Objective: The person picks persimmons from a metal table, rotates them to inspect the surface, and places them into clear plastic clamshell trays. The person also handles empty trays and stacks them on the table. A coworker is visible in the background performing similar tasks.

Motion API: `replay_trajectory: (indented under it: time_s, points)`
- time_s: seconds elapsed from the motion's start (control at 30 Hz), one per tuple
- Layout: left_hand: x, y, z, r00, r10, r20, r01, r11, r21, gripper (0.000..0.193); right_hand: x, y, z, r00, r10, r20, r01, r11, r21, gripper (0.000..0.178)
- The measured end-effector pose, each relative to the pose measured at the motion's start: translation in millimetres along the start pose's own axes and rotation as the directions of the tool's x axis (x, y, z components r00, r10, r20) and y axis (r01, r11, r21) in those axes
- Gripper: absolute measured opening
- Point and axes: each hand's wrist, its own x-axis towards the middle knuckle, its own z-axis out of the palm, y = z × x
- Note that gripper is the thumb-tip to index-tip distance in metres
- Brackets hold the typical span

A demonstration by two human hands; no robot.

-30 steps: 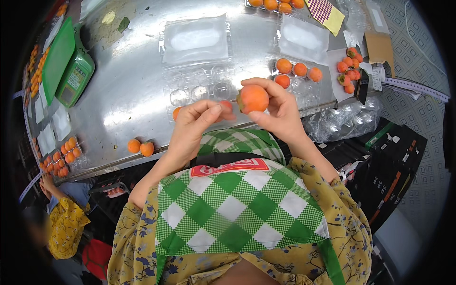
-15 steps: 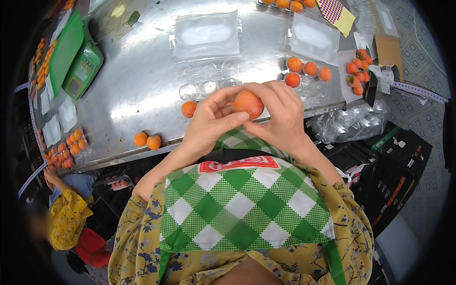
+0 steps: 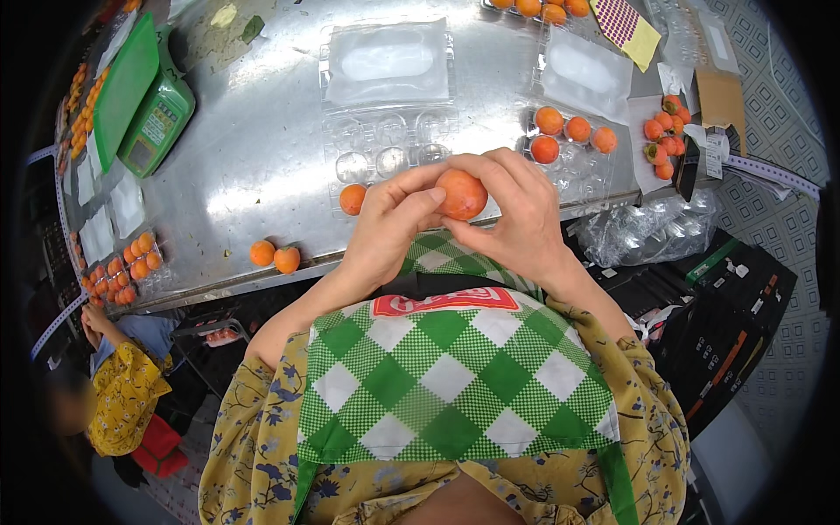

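Note:
A round orange persimmon (image 3: 462,194) is gripped between my two hands at the table's near edge. My left hand (image 3: 391,214) is closed on its left side, the thumb pressed against the skin. Fingers of my right hand (image 3: 522,203) curl over its top and right side, with the thumb below. Just beyond my hands lies a clear plastic tray (image 3: 350,164) with round cups, a single persimmon (image 3: 353,199) in its near-left corner. To the right, another clear tray (image 3: 582,181) carries several persimmons (image 3: 549,120) in its far cups.
Two persimmons (image 3: 275,255) sit near the front edge at left. A green scale (image 3: 156,127) stands farther left. White pads (image 3: 385,63) lie beyond the trays. Several persimmons (image 3: 665,136) fill a box at right. Below are wrapped plastic trays (image 3: 652,229) and black crates (image 3: 726,324). A person (image 3: 127,394) works at far left.
The persimmon has turned a little between my fingers, and my left thumb has moved up along its side. The whole view has shifted slightly.

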Motion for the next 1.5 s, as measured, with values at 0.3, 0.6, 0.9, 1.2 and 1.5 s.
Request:
replay_trajectory:
  time_s: [0.3,0.6,0.9,1.2,1.5]
  points:
    - [-3,1,5,0.997,0.078,-0.017,-0.077,0.997,0.027,0.045,1,1,-3,0.985,0.160,0.073,-0.175,0.926,0.334,0.046]
    - [-5,2,7,0.979,0.203,-0.007,-0.203,0.979,-0.020,0.048,-1,0,-4,0.880,0.349,0.322,-0.442,0.351,0.825,0.041]
    - [-8,6,8,0.960,0.277,0.029,-0.274,0.922,0.273,0.066,5,-7,0,0.863,0.428,0.268,-0.405,0.269,0.874,0.028]
    - [-12,8,8,0.959,0.284,-0.002,-0.258,0.875,0.410,0.061,3,2,9,0.850,0.444,0.284,-0.443,0.308,0.842,0.033]
    - [-12,5,6,0.954,0.298,-0.003,-0.290,0.929,0.231,0.061,0,4,9,0.938,0.280,0.205,-0.323,0.489,0.810,0.045]
